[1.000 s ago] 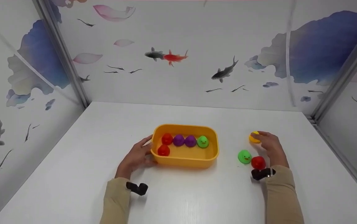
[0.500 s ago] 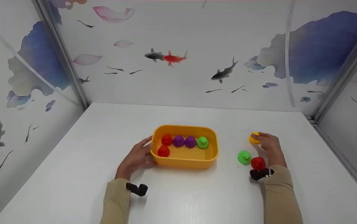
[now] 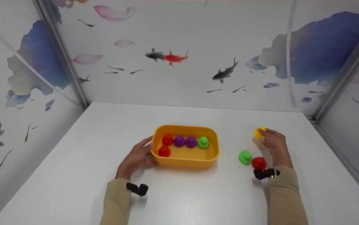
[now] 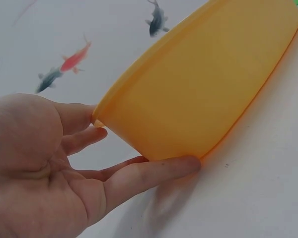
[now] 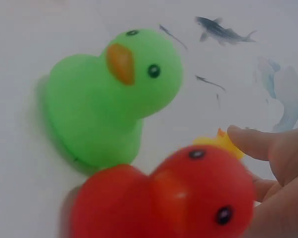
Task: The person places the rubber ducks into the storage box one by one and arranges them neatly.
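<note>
My left hand (image 3: 136, 157) holds the left end of a yellow plastic basin (image 3: 187, 163). In the left wrist view its thumb lies along the basin's lower wall and the fingers touch the rim. Inside sit two red ducks (image 3: 167, 140), two purple ducks (image 3: 179, 141) and a green duck (image 3: 203, 142). My right hand (image 3: 275, 144) pinches a yellow rubber duck (image 3: 259, 132), raised a little off the table. In the right wrist view a red duck mostly hides that yellow one (image 5: 221, 145).
Between the basin and my right forearm, a green duck (image 3: 245, 157) and a red duck (image 3: 259, 163) stand on the white table (image 3: 198, 193). Walls printed with fish enclose the table at the back and both sides.
My right hand has lifted the yellow duck off the table and moved it slightly back and to the right. The left hand and basin have stayed in place.
</note>
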A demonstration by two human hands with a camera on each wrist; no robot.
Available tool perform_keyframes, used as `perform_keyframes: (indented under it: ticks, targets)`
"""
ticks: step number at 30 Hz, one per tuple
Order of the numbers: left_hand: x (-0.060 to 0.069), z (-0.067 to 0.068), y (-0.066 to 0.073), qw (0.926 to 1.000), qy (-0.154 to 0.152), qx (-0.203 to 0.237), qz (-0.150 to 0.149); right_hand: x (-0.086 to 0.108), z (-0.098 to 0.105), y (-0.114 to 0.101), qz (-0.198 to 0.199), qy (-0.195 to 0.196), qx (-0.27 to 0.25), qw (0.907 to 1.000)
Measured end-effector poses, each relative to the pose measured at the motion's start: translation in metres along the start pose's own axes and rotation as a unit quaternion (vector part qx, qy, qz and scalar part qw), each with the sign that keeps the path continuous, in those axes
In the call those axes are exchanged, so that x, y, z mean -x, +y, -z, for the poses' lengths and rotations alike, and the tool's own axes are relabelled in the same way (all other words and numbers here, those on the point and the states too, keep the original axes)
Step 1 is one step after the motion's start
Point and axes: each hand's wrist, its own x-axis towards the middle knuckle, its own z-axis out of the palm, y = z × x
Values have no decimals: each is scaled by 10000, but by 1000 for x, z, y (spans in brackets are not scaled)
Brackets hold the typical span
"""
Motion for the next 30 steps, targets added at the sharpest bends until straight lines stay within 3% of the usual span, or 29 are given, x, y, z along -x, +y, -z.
perform_keyframes:
  ticks: [5,12,30]
  targets:
    - [1,1,1,10000,-10,15,-9,21,-1,-18,472,-125,-273,9984]
    - [1,-1,0,9999,-41,76,-139,32,-6,-24,1063,-294,222,9937]
    - [0,0,-2,10000,-1,-25,4,58,-31,-38,1589,-692,995,9798]
